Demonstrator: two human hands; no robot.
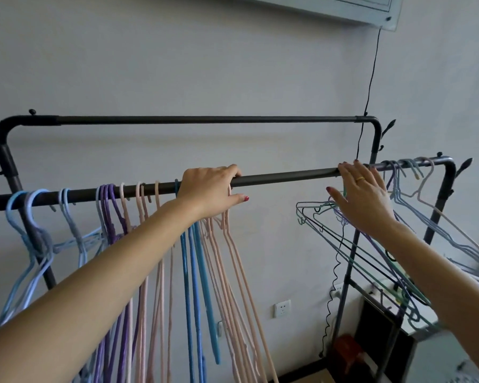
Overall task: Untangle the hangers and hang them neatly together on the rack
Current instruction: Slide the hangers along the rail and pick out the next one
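Left hand: the left hand (209, 189) sits on the near rail (285, 176) of the black rack (375, 139), about the middle of its length, fingers curled over the top of the bar and thumb stretched out below it toward the right; one pink hook shows just under the fingers, right against them, and I cannot tell whether they pinch it.
Right hand: the right hand (362, 197) is spread with straight fingers, fingertips reaching up to the rail toward its right end, palm laid against the tangled hangers (351, 252), clamped on nothing.
Sorted hangers: pink hangers (233, 261) and blue hangers (194, 272) hang straight down from the rail below the left hand; purple hangers (108, 205) and light blue hangers (25, 214) hook on further toward the left end.
Tangle: green, purple and dark wire hangers cross each other at angles under the right hand, splaying down to the right.
Right end: pale blue hangers (426, 217) hook over the rail near the right corner.
Back rail: the far rail (205, 120) runs bare above.
Wall: a black cord (371, 78) drops down the wall past a white socket (282, 308).
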